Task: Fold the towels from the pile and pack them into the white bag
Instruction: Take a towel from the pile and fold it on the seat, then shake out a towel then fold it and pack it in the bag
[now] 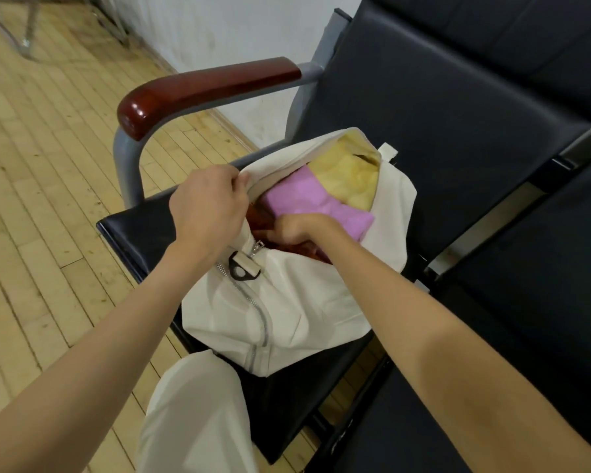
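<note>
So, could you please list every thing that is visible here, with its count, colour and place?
white bag: one, white, on the black seat, zip open
yellow towel: one, yellow, inside the bag, far end
pink towel: one, pink, inside the bag, middle
red towel: one, dark red, inside the bag, near end
chair seat: black, under the bag
armrest: one, red-brown wood, left of the bag
floor: light wood, left
left hand: grips the bag's edge
right hand: fingers curled on the red towel
</note>
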{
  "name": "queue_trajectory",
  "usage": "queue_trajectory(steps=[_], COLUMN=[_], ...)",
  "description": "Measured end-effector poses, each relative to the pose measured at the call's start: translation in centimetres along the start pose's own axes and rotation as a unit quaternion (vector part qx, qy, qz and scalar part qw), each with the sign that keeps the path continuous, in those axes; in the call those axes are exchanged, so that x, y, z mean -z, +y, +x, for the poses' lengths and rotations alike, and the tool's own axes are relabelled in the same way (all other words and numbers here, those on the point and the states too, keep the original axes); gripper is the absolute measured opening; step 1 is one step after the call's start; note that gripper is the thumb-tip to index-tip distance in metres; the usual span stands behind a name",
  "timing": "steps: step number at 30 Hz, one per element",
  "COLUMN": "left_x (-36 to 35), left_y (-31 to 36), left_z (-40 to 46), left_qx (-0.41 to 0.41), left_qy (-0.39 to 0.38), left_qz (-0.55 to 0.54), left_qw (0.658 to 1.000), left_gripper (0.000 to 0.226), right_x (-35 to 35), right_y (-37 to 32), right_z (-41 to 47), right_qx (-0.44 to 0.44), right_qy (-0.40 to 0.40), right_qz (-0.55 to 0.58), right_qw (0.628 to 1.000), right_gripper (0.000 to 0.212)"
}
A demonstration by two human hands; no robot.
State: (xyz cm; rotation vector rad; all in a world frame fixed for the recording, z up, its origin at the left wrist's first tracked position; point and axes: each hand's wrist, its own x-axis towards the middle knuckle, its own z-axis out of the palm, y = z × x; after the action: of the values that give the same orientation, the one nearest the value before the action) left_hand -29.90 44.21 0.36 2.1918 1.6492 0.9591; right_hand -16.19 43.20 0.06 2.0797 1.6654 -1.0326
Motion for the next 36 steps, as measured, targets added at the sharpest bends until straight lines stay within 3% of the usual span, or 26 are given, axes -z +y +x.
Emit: queue_trajectory(steps=[6, 8, 11, 14, 18, 22, 29, 36], left_x=[-0.9, -0.8, -0.1, 1.1, 1.6, 0.1, -3.8, -7.2], left_y=[-0.2, 0.3, 2.4, 5.5, 9.3, 13.8, 22.6, 30.6], left_z=[0.4, 0.1, -1.6, -4.2, -7.4, -11.8, -23.6, -36.8], left_qx=[-0.015, -0.01, 0.01, 0.014, -0.101, -0.161, -0.265, -0.415], left_qy=[-0.014, -0.023, -0.042, -0.051, -0.075, -0.167, -0.31, -0.406], left_qz=[0.06, 0.089, 0.105, 0.106, 0.116, 0.004, -0.022, 0.023], left_qw=[0.998, 0.996, 0.994, 0.993, 0.985, 0.973, 0.913, 0.814], left_gripper=[0.039, 0.04, 0.035, 0.038, 0.042, 0.044, 0.048, 0.055], right_x=[1.1, 1.1, 0.2, -2.2, -6.1, -10.0, -20.7, -33.8], right_y=[2.5, 4.0, 6.7, 9.8, 14.7, 18.8, 27.8, 36.2], right_z=[-3.2, -5.6, -9.5, -13.6, -18.3, -24.0, -33.8, -44.3], right_qx=[-0.014, 0.007, 0.04, 0.043, -0.014, -0.071, -0.22, -0.353], right_qy=[0.048, 0.079, 0.213, 0.316, 0.308, 0.319, 0.339, 0.378], right_qz=[0.146, 0.163, 0.187, 0.196, 0.167, 0.188, 0.25, 0.283], right_qw=[0.988, 0.983, 0.958, 0.927, 0.937, 0.926, 0.88, 0.808], right_gripper=[0.026, 0.025, 0.034, 0.03, 0.038, 0.049, 0.06, 0.057])
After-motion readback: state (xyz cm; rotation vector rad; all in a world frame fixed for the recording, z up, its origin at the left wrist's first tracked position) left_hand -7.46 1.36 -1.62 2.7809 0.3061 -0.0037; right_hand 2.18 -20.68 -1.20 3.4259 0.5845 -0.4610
